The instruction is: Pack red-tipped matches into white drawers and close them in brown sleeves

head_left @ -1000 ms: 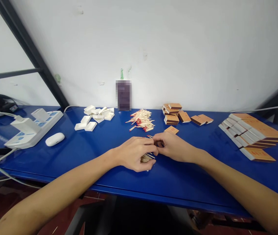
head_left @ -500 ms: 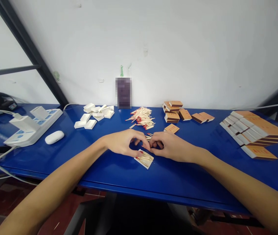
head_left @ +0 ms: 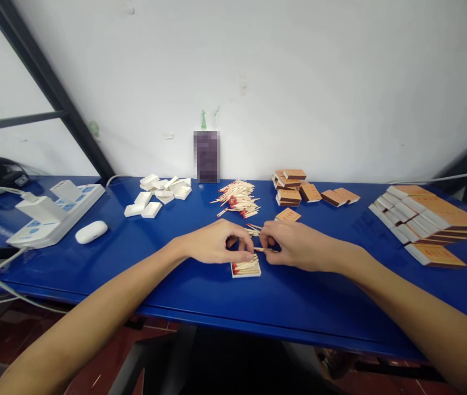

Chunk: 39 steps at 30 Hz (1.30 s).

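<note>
My left hand [head_left: 224, 242] is closed, thumb and fingertips together at the far edge of a white matchbox tray [head_left: 246, 276]. Whatever lies between those fingertips is hidden. Several red-tipped matches lie side by side in the tray, heads to the left. Just to the right, my right hand [head_left: 293, 246] pinches a single match [head_left: 260, 249], its red head pointing left toward the tray. A few loose matches [head_left: 252, 229] lie on the blue table beyond the hands, partly covered by them.
Farther back is a heap of matches [head_left: 239, 196]. Empty white trays [head_left: 151, 209] lie at the back left, orange matchbox sleeves [head_left: 289, 197] at the back right. Stacked matchboxes [head_left: 434, 216] stand far right. A power strip [head_left: 48, 227] and a white case [head_left: 91, 232] occupy the left.
The tray has turned so its long side runs straight across. My right hand has drawn slightly right, away from my left fingertips, and a match now shows in its pinch.
</note>
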Available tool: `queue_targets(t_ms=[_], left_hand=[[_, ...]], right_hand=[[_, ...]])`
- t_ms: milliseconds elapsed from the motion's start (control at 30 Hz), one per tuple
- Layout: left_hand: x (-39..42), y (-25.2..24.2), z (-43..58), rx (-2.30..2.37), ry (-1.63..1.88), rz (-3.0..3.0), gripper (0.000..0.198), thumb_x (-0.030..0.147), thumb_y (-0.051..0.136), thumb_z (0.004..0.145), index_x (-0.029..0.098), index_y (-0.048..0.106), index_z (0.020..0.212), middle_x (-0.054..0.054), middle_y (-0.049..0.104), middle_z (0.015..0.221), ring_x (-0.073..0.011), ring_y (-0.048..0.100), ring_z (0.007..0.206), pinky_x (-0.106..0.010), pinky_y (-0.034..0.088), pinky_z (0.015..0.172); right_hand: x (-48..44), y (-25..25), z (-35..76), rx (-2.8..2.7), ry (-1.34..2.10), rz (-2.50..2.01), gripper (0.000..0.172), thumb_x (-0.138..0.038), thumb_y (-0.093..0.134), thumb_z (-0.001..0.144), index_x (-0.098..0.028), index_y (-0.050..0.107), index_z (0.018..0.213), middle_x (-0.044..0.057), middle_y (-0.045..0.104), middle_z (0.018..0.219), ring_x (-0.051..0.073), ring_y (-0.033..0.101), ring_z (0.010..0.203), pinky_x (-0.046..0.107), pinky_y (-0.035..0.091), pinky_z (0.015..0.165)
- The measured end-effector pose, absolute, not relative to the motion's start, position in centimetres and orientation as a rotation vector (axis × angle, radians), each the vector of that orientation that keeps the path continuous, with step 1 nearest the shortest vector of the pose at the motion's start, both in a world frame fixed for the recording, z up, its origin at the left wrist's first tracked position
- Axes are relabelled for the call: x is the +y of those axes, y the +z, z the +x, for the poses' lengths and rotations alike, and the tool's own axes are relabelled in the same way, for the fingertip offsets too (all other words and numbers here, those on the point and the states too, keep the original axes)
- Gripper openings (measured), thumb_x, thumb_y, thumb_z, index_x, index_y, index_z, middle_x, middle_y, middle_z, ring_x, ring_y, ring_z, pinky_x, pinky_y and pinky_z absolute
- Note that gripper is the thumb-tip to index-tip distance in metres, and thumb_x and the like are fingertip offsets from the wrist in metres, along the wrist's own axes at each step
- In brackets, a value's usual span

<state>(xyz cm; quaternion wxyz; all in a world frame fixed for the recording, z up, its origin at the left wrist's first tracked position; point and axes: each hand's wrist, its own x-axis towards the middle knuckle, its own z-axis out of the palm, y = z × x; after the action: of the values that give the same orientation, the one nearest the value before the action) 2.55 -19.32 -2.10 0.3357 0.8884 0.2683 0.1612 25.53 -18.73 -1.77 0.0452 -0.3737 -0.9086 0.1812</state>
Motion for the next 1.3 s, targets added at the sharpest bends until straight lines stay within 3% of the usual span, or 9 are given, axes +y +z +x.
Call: queue_targets(t_ms=[300, 567, 800, 1067, 1300], left_hand=[[-19.4, -2.0, 2.8, 0.705, 0.457, 2.381, 0.015, 0.028, 0.067, 0.085, 0.014, 0.072, 0.089, -0.002, 0.063, 0.078, -0.0097, 0.055, 0.069, -0.022, 0.041, 0.062], [-19.4, -2.0, 2.6, 0.708, 0.438, 2.358, 0.019, 0.032, 0.068, 0.084, 0.014, 0.074, 0.089, -0.001, 0.061, 0.075, -0.0095, 0.053, 0.066, -0.022, 0.041, 0.061], [-19.8, -1.4, 2.5, 0.670, 0.344, 2.433, 0.046, 0.045, 0.083, 0.066, 0.016, 0.072, 0.100, -0.002, 0.064, 0.084, -0.0123, 0.055, 0.069, -0.024, 0.041, 0.064], [-20.1, -1.8, 2.9, 0.643, 0.423, 2.522, 0.034, 0.040, 0.078, 0.077, 0.018, 0.073, 0.102, -0.005, 0.067, 0.093, -0.0144, 0.060, 0.077, -0.025, 0.044, 0.072], [-19.9, -2.0, 2.7, 0.620, 0.429, 2.619, 0.035, 0.043, 0.072, 0.083, 0.020, 0.073, 0.110, -0.006, 0.066, 0.097, -0.0156, 0.062, 0.082, -0.025, 0.045, 0.075]], right_hand=[[-18.6, -0.4, 26.3, -2.753, 0.593, -1.108, 0.005, -0.026, 0.061, 0.074, -0.021, 0.061, 0.074, 0.002, 0.063, 0.077, 0.018, 0.054, 0.075, 0.029, 0.037, 0.066], [-19.1, 0.3, 26.2, -2.700, 0.699, -1.010, 0.005, -0.024, 0.061, 0.074, -0.021, 0.062, 0.070, -0.002, 0.060, 0.067, 0.013, 0.049, 0.062, 0.026, 0.034, 0.059], [-18.2, -1.2, 25.7, -2.625, 0.560, -1.095, 0.007, -0.021, 0.059, 0.076, -0.020, 0.065, 0.072, -0.002, 0.062, 0.064, 0.012, 0.053, 0.060, 0.026, 0.036, 0.060], [-17.9, -1.7, 26.0, -2.729, 0.565, -1.127, 0.005, -0.020, 0.060, 0.078, -0.021, 0.062, 0.074, 0.000, 0.066, 0.073, 0.017, 0.058, 0.073, 0.028, 0.039, 0.069], [-17.7, -2.0, 26.0, -2.759, 0.461, -1.081, 0.005, -0.020, 0.058, 0.082, -0.020, 0.059, 0.077, 0.000, 0.063, 0.074, 0.015, 0.054, 0.070, 0.028, 0.036, 0.069]])
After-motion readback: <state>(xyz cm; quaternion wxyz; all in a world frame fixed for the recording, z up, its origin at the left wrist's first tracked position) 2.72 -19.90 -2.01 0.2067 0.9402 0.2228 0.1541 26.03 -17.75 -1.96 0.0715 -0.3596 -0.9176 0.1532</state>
